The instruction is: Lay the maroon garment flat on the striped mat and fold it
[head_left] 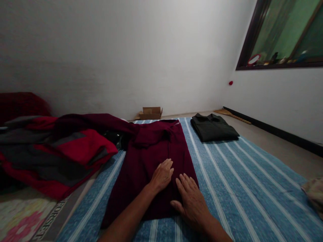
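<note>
A dark maroon shirt [148, 154] is being pressed flat on a blue striped mat [239, 188]. It is being spread lengthwise beneath and ahead of both hands, with its sides turned inward into a long narrow panel and its far end bunched. The left hand [163, 174] is being laid palm-down on the cloth with the fingers straight and close together, and nothing is being gripped. The right hand [190, 200] is being rested just beside it, nearer the person. It is also flat and open, and its fingers are being held on the shirt near its right edge. Well ahead and to the right of the right hand, a folded dark shirt [213, 131] is being borne by the mat. To the left of the left hand, a red and grey heap of clothes [63, 151] is being left loose.
</note>
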A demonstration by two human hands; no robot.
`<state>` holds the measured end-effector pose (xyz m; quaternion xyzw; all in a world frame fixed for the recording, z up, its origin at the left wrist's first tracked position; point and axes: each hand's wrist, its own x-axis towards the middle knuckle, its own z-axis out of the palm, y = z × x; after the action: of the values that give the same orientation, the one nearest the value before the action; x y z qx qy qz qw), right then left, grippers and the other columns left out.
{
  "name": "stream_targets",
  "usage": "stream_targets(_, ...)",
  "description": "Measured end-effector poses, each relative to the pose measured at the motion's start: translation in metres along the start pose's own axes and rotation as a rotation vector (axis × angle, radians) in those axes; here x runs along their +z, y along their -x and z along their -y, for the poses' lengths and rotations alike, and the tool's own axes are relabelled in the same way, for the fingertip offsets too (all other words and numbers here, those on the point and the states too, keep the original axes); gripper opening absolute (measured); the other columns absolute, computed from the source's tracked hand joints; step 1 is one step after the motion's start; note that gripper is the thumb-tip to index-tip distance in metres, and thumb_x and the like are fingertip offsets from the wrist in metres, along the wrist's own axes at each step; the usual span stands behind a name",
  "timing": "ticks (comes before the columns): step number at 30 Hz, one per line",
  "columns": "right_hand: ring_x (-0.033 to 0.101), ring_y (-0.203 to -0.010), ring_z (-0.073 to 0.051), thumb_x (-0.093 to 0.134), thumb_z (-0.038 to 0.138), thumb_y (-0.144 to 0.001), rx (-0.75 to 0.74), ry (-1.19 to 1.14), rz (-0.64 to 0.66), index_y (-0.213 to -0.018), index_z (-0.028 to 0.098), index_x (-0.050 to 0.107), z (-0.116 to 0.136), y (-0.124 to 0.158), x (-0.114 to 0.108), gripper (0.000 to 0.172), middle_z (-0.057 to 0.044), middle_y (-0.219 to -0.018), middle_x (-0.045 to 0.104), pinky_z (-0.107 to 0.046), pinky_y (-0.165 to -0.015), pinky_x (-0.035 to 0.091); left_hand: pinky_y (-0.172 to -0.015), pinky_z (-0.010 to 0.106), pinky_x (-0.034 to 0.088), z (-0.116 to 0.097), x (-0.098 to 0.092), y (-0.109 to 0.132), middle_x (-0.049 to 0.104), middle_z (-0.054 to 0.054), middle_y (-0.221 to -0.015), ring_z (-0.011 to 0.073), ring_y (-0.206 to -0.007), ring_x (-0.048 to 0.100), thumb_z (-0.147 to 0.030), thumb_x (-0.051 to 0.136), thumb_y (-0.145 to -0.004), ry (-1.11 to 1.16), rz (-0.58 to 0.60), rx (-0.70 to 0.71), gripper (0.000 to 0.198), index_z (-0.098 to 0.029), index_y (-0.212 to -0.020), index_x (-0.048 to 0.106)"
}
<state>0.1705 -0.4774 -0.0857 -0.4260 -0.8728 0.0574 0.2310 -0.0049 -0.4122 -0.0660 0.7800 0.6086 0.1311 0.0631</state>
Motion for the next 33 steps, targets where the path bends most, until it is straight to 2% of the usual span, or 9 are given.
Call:
stream_targets(6, 0.03, -0.132, -0.028, 0.051, 0.044, -0.086, -0.1, 0.045, -0.098, -0.136, 0.013, 0.04, -0.006, 0.014, -0.002, 0.059, -0.015, -0.14, 0.039, -0.048, -0.105, 0.032, -0.105, 0.04, 0.033, 0.0, 0.004, 0.024, 0.048, 0.012, -0.135, 0.0201, -0.129, 0.038, -0.022, 0.034, -0.091, -0.029, -0.08, 0.023, 0.038, -0.013, -0.125, 0.049)
stream_targets(13, 0.026, -0.133, -0.03, 0.052, 0.056, -0.081, -0.191, 0.076, -0.05, -0.141, 0.016, 0.031, -0.011, 0.019, -0.002, 0.075, -0.014, -0.143, 0.035, -0.049, -0.103, 0.032, -0.107, 0.045, 0.028, 0.0, 0.002, 0.035, 0.039, 0.011, -0.141, 0.0212, -0.134, 0.028, -0.028, 0.034, -0.092, -0.019, 0.037, -0.026, 0.043, -0.014, -0.132, 0.041)
stream_targets(16, 0.026, -0.133, -0.03, 0.053, 0.057, -0.08, -0.183, 0.088, -0.038, -0.141, 0.015, 0.03, -0.011, 0.018, 0.0, 0.078, -0.014, -0.143, 0.035, -0.049, -0.103, 0.031, -0.107, 0.043, 0.028, -0.002, -0.002, 0.036, 0.042, 0.011, -0.14, 0.02, -0.133, 0.031, -0.029, 0.033, -0.093, -0.006, 0.03, -0.024, 0.042, -0.015, -0.13, 0.044)
stream_targets(22, 0.025, -0.134, -0.03, 0.06, 0.054, -0.073, -0.173, 0.088, -0.02, -0.141, 0.014, 0.03, -0.012, 0.019, 0.004, 0.084, -0.014, -0.144, 0.033, -0.05, -0.104, 0.029, -0.105, 0.04, 0.031, -0.002, 0.0, 0.043, 0.049, 0.011, -0.134, 0.02, -0.129, 0.037, -0.023, 0.039, -0.091, -0.022, -0.069, 0.016, 0.034, -0.015, -0.121, 0.053)
stream_targets(28, 0.027, -0.133, -0.029, 0.063, 0.048, -0.072, -0.134, 0.067, 0.003, -0.141, 0.017, 0.03, -0.01, 0.018, 0.0, 0.083, -0.013, -0.144, 0.034, -0.05, -0.105, 0.028, -0.105, 0.04, 0.033, -0.002, 0.005, 0.044, 0.053, 0.01, -0.131, 0.02, -0.127, 0.04, -0.022, 0.041, -0.09, -0.017, -0.124, 0.037, 0.03, -0.016, -0.116, 0.055)
stream_targets(33, 0.025, -0.134, -0.029, 0.06, 0.048, -0.076, -0.113, 0.089, 0.005, -0.141, 0.016, 0.031, -0.006, 0.017, 0.0, 0.078, -0.014, -0.144, 0.033, -0.05, -0.106, 0.027, -0.105, 0.04, 0.033, -0.003, 0.005, 0.044, 0.051, 0.009, -0.132, 0.0207, -0.128, 0.039, -0.022, 0.039, -0.091, -0.044, -0.119, 0.055, 0.03, -0.016, -0.116, 0.055)
